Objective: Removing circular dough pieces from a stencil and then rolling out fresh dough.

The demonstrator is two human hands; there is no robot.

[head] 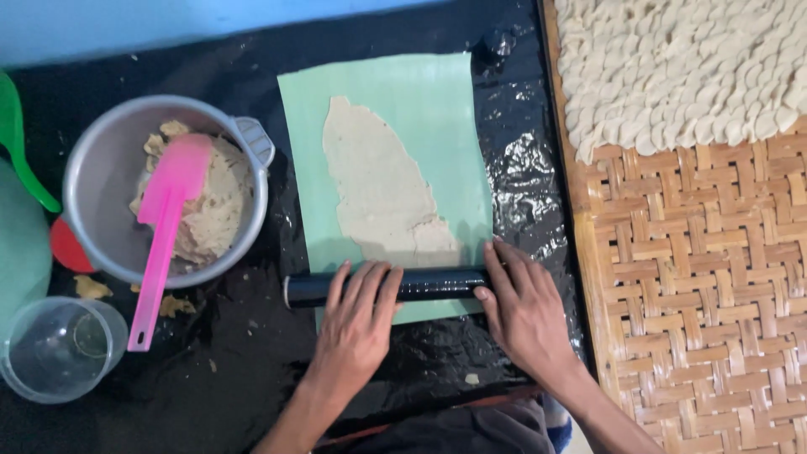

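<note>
Fingers (370, 282) of my left hand (357, 324) and right hand (525, 307) lie flat and spread on the black cylindrical rolling pin (420, 284), pressing rather than gripping, at the near edge of the pale green sheet (437, 109). Beyond it lies the thin beige rolled dough (378, 181). Uneven pressure could, I judge, tear its ragged near edge.

Both hands (357, 324) (525, 307) flat on black roller (420, 284), dough (382, 185) ahead
</note>
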